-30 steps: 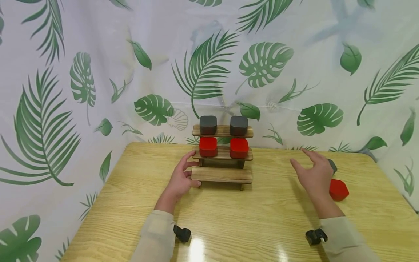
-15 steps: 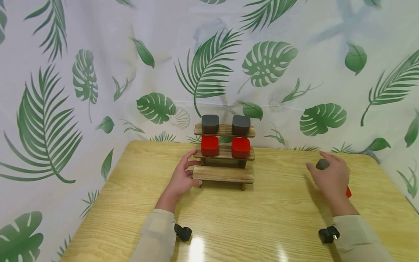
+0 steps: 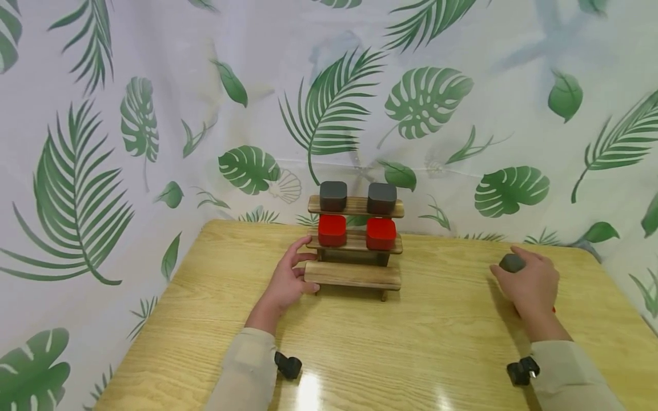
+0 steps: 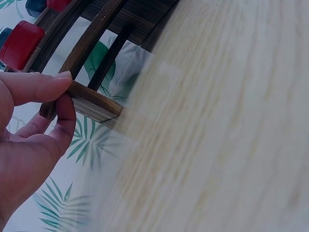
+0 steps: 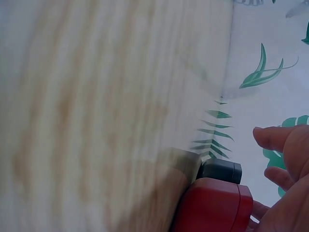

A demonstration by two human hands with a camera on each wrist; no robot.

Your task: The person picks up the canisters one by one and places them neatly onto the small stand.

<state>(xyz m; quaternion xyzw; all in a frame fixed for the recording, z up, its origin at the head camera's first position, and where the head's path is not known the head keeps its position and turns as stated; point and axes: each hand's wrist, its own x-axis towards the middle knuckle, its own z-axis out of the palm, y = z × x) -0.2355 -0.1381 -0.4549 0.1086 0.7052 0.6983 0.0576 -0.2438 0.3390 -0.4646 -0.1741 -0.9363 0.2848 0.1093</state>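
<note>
My left hand (image 3: pixel 284 279) holds the left end of a three-tier wooden display stand (image 3: pixel 354 274), the thumb at the lowest shelf and fingers at the shelves above. In the left wrist view, thumb and fingers pinch the stand's end. Two dark grey rounded-square boxes (image 3: pixel 333 196) stand on the top shelf, two red ones (image 3: pixel 332 230) on the middle shelf. On the table at right, my right hand (image 3: pixel 532 282) hovers around a loose dark grey box (image 5: pixel 219 170). Its thumb and forefinger are spread apart. A loose red box (image 5: pixel 210 205) lies close by, mostly hidden under the hand in the head view.
The wood-grain table (image 3: pixel 401 348) runs back to a white leaf-print cloth (image 3: pixel 437 34), which hangs close behind the stand. Small black cameras (image 3: pixel 288 365) are strapped to both wrists. The lowest shelf carries no box.
My right hand has moved to the right, over the loose boxes, its fingers coming around the dark grey one. My left hand stays at the stand. The head view has shifted slightly.
</note>
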